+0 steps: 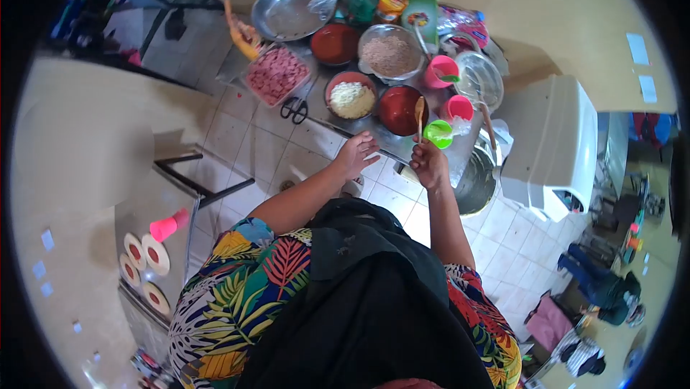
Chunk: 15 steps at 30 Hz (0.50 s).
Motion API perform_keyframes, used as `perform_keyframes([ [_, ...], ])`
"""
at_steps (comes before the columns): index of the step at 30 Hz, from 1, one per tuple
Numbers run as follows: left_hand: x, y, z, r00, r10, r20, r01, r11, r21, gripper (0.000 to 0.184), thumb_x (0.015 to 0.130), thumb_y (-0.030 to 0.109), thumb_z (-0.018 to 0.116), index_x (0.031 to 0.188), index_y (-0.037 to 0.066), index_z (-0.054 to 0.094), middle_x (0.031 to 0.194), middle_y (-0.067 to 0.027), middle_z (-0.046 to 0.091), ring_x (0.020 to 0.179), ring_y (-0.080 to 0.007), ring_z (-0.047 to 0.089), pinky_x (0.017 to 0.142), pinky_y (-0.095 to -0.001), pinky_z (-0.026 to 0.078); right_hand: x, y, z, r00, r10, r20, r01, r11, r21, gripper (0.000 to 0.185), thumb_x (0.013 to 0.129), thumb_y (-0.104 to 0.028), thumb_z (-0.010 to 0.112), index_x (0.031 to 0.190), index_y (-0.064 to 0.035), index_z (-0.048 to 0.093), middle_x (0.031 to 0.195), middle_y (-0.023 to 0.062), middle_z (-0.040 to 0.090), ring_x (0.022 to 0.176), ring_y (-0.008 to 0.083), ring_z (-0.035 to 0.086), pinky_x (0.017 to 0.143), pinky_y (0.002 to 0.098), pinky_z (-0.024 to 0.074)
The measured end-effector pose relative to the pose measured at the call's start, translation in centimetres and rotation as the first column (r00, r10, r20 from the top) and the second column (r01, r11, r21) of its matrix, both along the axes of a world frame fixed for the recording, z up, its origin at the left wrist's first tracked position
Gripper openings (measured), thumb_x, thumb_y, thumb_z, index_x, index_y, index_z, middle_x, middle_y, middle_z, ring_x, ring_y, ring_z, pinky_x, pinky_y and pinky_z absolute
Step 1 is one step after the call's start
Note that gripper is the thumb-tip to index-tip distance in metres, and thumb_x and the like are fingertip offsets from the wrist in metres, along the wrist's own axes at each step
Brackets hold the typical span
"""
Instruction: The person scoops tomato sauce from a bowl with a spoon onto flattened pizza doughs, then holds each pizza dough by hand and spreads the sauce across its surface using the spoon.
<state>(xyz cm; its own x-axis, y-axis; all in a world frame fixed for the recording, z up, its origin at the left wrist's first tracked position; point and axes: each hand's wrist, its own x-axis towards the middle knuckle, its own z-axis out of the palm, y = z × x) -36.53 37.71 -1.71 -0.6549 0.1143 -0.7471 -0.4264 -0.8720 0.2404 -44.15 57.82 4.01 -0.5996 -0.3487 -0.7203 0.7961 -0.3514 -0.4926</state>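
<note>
My right hand (pixel 430 164) is closed around the handle of a wooden spoon (pixel 420 112). The spoon stands over the right side of a bowl (pixel 399 107) with red sauce inside. My left hand (pixel 355 155) is held in the air before the table edge, fingers apart, with nothing in it. Just beyond it sits a bowl of white crumbly or grated food (pixel 351 99), and to its left lie black-handled scissors (pixel 294 110). A green cup (pixel 438 134) is close to my right hand, with a pink cup (pixel 458 108) behind it.
Further back are a tub of diced pink meat (pixel 277 73), a bowl of brownish food (pixel 392 56) and a wide metal basin (pixel 291 12). A large pot (pixel 476 184) stands right, beside a white appliance (pixel 550 148). Sauced dough rounds (pixel 156 254) lie left. People are at far right.
</note>
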Motion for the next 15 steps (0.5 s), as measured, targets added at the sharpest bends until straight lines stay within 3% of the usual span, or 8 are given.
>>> perform_keyframes([
  [1,1.2,-0.9,0.3,1.0,-0.007,-0.018,0.007,1.0,-0.017,0.043,0.084,0.023,0.06,0.124,0.012,0.047,0.123,-0.0128,0.052,0.117,-0.0283,0.05,0.099,-0.0471,0.043,-0.3,-0.2,0.0,1.0,0.013,-0.002,-0.013,0.998,-0.054,0.019,0.087,-0.016,0.049,0.103,-0.0051,0.055,0.066,-0.0023,0.042,0.048,0.0072,0.033,0.05,0.0245,0.0338],
  [4,5.0,-4.5,0.7,0.994,0.063,-0.093,-0.06,0.998,0.035,0.053,0.081,0.027,0.067,0.127,0.013,0.043,0.127,-0.0132,0.049,0.119,-0.0294,0.048,0.098,-0.0476,0.042,-1.2,-1.7,1.0,0.986,0.147,-0.073,-0.154,0.981,-0.114,0.021,0.088,-0.018,0.051,0.104,-0.0052,0.057,0.066,-0.0036,0.04,0.05,0.007,0.032,0.05,0.0236,0.0317],
  [9,12.2,-11.5,-0.7,0.92,0.323,-0.22,-0.316,0.946,0.069,0.049,0.083,0.032,0.065,0.127,0.018,0.048,0.121,-0.009,0.054,0.113,-0.0264,0.052,0.097,-0.0469,0.043,-1.0,-8.9,3.8,0.937,0.311,-0.159,-0.321,0.946,-0.039,0.02,0.089,-0.018,0.055,0.106,-0.0077,0.059,0.067,-0.007,0.037,0.054,0.0054,0.03,0.049,0.0218,0.0261],
  [10,13.6,-13.0,2.5,0.909,0.392,-0.144,-0.396,0.918,0.001,0.042,0.087,0.03,0.06,0.124,0.015,0.048,0.122,-0.0114,0.053,0.113,-0.0281,0.051,0.097,-0.046,0.042,-0.9,-10.5,3.4,0.903,0.38,-0.201,-0.402,0.911,-0.087,0.02,0.088,-0.018,0.056,0.105,-0.0078,0.058,0.067,-0.006,0.04,0.052,0.0058,0.033,0.048,0.0218,0.028],
  [12,17.4,-16.3,2.8,0.816,0.554,-0.163,-0.569,0.82,-0.066,0.041,0.087,0.032,0.06,0.122,0.015,0.049,0.121,-0.0112,0.054,0.109,-0.0271,0.054,0.094,-0.0455,0.043,-0.5,-14.9,2.5,0.842,0.479,-0.249,-0.531,0.819,-0.217,0.02,0.086,-0.017,0.057,0.104,-0.0083,0.058,0.067,-0.0045,0.044,0.05,0.0065,0.036,0.047,0.0219,0.0307],
  [15,22.5,-20.2,2.5,0.625,0.746,-0.23,-0.774,0.631,-0.054,0.04,0.089,0.032,0.055,0.124,0.013,0.048,0.123,-0.0122,0.055,0.109,-0.0272,0.054,0.096,-0.0488,0.042,1.7,-22.2,1.9,0.752,0.632,-0.187,-0.657,0.742,-0.136,0.019,0.086,-0.015,0.055,0.103,-0.0076,0.058,0.067,-0.0023,0.047,0.048,0.0072,0.038,0.047,0.0228,0.0338],
])
